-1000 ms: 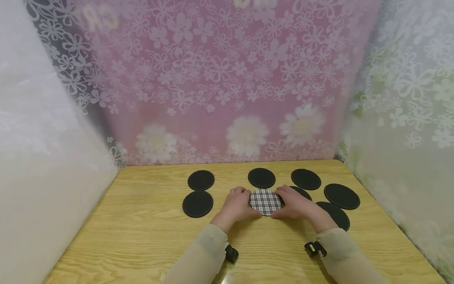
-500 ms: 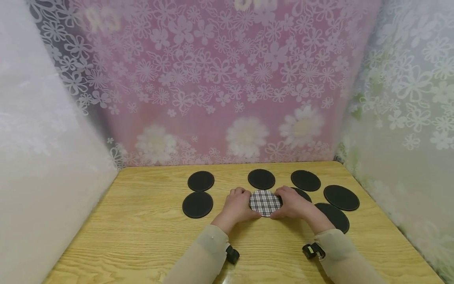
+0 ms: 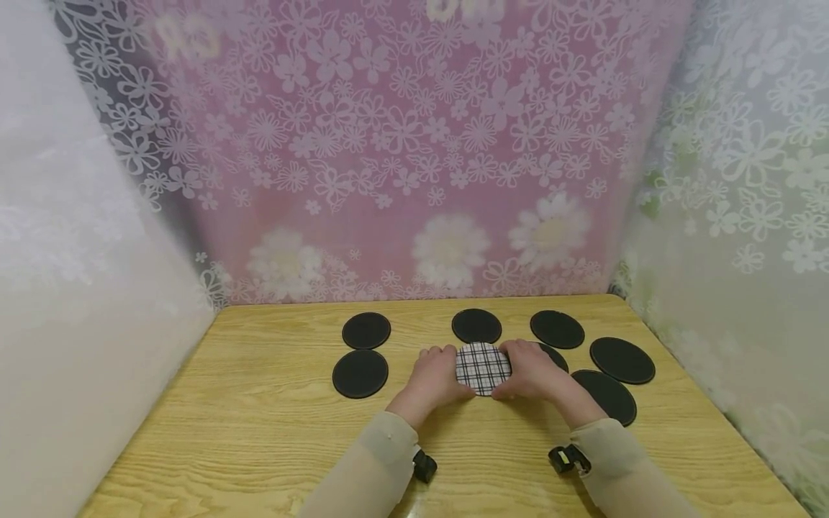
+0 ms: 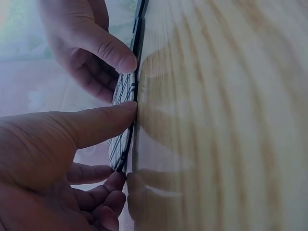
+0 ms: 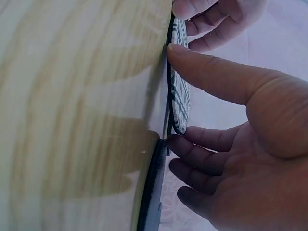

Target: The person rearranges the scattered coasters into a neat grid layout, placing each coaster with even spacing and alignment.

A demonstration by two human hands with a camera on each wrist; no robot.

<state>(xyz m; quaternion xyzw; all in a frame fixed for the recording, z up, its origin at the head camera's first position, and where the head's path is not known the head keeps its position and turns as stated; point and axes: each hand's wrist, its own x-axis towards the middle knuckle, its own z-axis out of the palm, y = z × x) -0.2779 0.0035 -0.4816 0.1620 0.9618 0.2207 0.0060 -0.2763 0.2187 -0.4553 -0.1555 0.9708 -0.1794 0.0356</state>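
A round coaster with a white-and-black plaid top sits in the middle of the table, between both hands. My left hand grips its left edge, and my right hand grips its right edge. In the left wrist view, the plaid coaster shows a dark rim, with the thumb at the near edge and fingers at the side. The right wrist view shows the right thumb on the rim of the coaster, very close to the tabletop. Contact with the table is hard to tell.
Several black round coasters lie around: two at left, one behind the plaid coaster, and others at right. One black coaster is partly hidden by the right hand. Flowered curtains surround the wooden table.
The plaid coaster's far edge appears slightly higher in view, and the right hand has shifted slightly left. Both hands keep holding it. The black coasters stay in place.
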